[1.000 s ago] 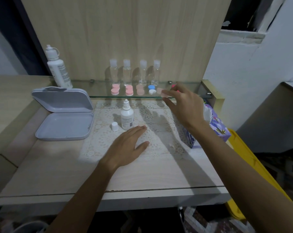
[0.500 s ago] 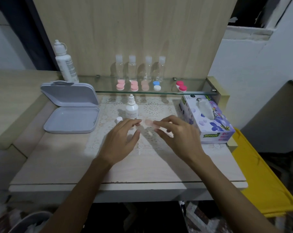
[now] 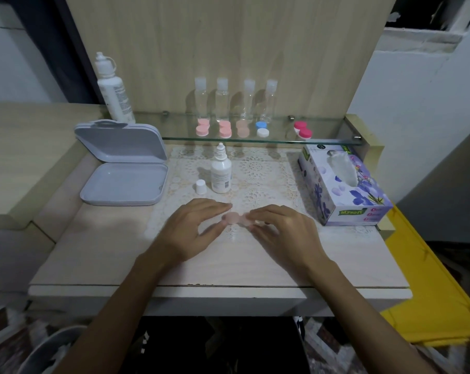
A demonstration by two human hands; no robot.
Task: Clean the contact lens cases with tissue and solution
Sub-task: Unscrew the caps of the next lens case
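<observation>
A pale pink contact lens case [image 3: 235,218] is held just above the lace mat [image 3: 255,168]. My left hand [image 3: 198,228] pinches its left end and my right hand [image 3: 285,233] pinches its right end. A small white solution bottle [image 3: 221,171] stands uncapped behind my hands, its cap [image 3: 200,186] beside it. Several more lens cases lie on the glass shelf [image 3: 174,136]: pink ones [image 3: 202,128], a blue and white one [image 3: 262,129], a red one [image 3: 303,130]. The tissue box [image 3: 341,187] sits at the right.
An open grey hinged box [image 3: 123,168] lies at the left of the table. A tall white bottle [image 3: 112,89] and several clear bottles [image 3: 233,99] stand at the back of the shelf. A yellow bin [image 3: 438,279] sits right of the table.
My right hand took the pale pink case from the glass shelf and brought it down over the mat. My left hand rose from the mat and took its other end.
</observation>
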